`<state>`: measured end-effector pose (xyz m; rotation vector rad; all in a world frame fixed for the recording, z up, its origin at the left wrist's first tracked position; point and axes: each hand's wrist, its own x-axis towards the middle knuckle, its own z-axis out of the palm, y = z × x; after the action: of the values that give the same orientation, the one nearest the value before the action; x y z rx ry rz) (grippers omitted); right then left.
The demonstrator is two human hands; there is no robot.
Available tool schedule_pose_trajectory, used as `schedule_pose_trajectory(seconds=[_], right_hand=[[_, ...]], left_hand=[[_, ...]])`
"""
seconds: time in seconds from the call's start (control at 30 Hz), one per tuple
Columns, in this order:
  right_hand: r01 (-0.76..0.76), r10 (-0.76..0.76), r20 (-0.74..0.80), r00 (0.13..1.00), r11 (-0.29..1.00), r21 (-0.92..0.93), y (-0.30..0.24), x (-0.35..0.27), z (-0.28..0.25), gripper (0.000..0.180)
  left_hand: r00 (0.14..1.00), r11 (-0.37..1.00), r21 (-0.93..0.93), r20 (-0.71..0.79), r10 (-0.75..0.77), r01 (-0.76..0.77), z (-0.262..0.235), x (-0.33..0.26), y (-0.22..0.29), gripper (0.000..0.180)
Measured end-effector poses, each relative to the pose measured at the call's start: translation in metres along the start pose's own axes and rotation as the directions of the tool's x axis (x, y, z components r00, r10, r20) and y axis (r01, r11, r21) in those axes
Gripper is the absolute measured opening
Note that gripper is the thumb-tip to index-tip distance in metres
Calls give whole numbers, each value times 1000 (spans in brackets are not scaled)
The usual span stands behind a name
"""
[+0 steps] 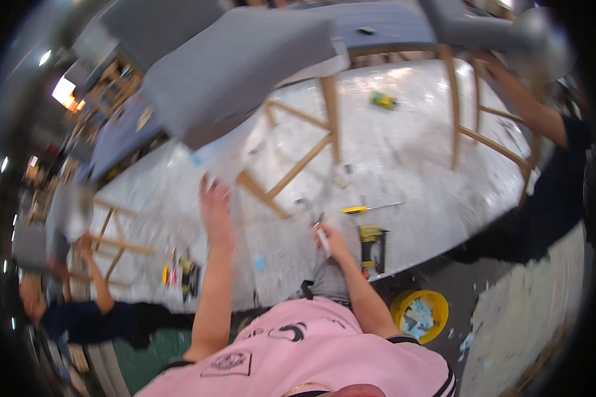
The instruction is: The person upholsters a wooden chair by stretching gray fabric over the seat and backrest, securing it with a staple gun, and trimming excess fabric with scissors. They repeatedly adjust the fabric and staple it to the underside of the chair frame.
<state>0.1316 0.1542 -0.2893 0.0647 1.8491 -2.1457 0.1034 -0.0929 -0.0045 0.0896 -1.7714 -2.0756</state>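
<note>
Left fingers [213,194] spread near chair [238,73] edge | right fingers [332,234] gripping tool [323,239] | table edge [417,257] nearby

Single fisheye view from the head, downward, close above pink shirt [371,351], toward table [424,231].

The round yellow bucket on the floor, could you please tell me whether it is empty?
It's not empty: pale blue and white scraps lie inside the round yellow bucket.

No readable lettering; only indistinct black print [291,331] on the pink shirt [343,357]
</note>
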Motion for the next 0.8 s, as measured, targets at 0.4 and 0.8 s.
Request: schedule_pose_trajectory(seconds=[0.4, 0.8], right_hand=[[30, -53, -70, 996, 954, -298, -39, -11, -14, 35], [81, -74, 33, 997, 887, -456, -52, -18, 16, 34]], left_hand=[[148, 307, 895, 273, -951, 323, -232, -241, -286, 65], [385, 290, 819, 93, -918, 495, -263, -244, -290, 68]])
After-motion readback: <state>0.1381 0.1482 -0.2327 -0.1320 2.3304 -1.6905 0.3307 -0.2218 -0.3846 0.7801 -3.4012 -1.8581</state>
